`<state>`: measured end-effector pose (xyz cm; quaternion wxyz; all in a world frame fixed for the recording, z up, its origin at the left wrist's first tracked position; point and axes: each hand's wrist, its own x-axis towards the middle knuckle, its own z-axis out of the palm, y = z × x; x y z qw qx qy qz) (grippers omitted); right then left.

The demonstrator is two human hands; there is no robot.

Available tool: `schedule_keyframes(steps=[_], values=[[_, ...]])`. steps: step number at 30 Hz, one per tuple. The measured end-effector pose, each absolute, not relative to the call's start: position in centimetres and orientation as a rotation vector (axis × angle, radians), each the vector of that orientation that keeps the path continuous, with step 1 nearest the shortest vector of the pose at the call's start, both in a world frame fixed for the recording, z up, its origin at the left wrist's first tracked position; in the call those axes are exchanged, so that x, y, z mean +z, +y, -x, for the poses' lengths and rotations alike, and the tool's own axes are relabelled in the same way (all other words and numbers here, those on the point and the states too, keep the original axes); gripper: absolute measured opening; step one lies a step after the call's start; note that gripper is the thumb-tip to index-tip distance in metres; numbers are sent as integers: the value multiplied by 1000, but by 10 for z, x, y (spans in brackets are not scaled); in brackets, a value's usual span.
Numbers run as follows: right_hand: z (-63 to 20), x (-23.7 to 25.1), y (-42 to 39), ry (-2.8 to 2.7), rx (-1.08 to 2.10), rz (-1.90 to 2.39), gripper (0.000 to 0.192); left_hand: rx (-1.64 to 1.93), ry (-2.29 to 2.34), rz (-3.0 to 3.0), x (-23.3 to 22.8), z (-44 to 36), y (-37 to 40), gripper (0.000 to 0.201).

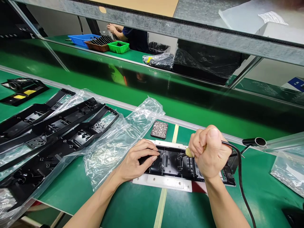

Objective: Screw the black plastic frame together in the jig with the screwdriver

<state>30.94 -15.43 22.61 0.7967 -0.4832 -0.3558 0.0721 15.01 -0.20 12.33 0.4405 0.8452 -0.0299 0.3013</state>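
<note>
A long black plastic housing (171, 163) lies with its ribbed inside up, set between white fixture blocks (166, 181) on the green bench. My left hand (137, 160) is curled over the housing's left end, thumb and fingertips close together on it. In a fist, my right hand (209, 152) grips a soldering iron by its yellowish handle (189, 152). The iron's tip points down and left into the middle of the housing, and its black cord (239, 177) trails from behind the fist. Just behind the housing sits a small black tray (159, 129) of tiny metal pieces.
More black housings (71, 142) and clear plastic film (111, 148) lie to the left. A metal tube holder (255, 142) and a bag of small parts (288, 172) are on the right. A shelf (152, 22) crosses overhead. Beyond, a co-worker's hands (116, 30) are near coloured bins (118, 47).
</note>
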Motion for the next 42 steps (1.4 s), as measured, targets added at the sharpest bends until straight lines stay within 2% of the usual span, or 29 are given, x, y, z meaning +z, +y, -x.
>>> schedule_keyframes(steps=[42], values=[[-308, 226, -154, -749, 170, 1051, 46, 737, -68, -2096, 125, -152, -2, 20]])
